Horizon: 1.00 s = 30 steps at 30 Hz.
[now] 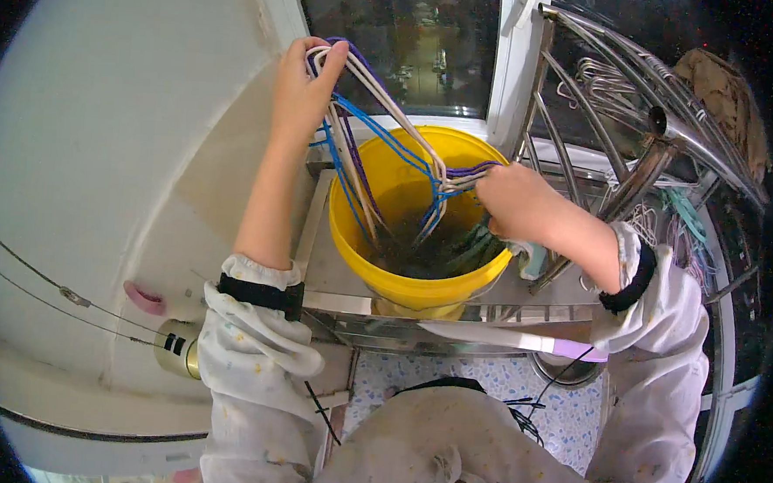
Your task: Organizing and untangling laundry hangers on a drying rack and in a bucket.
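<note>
Several coated wire clothes hangers, white, blue and purple, are bunched together over a yellow bucket. My left hand grips one upper corner of the bunch, between thumb and fingers. At the bucket's right rim, my right hand is closed around the other side of the bunch. The lower parts of the hangers dip into dark, murky water. Below my right hand a greenish cloth hangs over the rim, and dark green folds show in the water beside it. My right fingers are partly hidden.
The bucket stands on a metal shelf below a window. Stainless-steel rack tubes rise at the right, with more wire hangers and a brown cloth behind. A purple-handled tool lies near the shelf's front edge.
</note>
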### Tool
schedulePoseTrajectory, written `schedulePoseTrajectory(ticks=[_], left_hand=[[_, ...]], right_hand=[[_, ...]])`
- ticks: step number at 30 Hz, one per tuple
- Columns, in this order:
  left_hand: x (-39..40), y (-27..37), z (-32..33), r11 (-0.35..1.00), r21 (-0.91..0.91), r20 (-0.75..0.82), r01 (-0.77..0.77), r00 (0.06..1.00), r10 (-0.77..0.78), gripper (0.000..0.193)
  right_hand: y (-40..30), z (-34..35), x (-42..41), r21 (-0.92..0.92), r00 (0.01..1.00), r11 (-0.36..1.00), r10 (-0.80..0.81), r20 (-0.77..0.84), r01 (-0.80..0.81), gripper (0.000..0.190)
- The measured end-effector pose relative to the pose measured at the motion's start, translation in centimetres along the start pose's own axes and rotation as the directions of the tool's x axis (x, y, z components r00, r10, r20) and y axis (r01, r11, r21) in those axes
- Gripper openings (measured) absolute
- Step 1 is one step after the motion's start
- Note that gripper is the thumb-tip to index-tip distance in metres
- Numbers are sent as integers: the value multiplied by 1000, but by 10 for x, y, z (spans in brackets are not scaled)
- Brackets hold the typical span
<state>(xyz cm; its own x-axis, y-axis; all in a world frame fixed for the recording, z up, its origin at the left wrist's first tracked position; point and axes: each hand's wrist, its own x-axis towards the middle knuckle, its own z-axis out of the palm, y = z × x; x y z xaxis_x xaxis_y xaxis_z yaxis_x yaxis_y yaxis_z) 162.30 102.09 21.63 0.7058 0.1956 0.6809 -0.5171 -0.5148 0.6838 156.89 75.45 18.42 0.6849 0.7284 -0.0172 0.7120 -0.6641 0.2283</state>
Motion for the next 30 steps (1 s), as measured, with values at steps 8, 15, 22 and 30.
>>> schedulePoseTrajectory(ticks=[8,15,22,30], left_hand=[[5,-25,3,981,82,-169,-178,967,189,52],[5,-22,1,990,127,-61,-63,996,71,53],[1,-25,4,990,82,-75,-114,990,120,53],[0,-32,1,987,73,-97,-140,984,147,51]], right_hand=[[-38,-36,57,216,955,953,-157,-253,214,24],[-51,5,81,224,671,892,-445,593,393,51],[-69,80,104,322,515,838,-529,674,440,85],[-64,108,119,342,376,746,-609,699,572,66]])
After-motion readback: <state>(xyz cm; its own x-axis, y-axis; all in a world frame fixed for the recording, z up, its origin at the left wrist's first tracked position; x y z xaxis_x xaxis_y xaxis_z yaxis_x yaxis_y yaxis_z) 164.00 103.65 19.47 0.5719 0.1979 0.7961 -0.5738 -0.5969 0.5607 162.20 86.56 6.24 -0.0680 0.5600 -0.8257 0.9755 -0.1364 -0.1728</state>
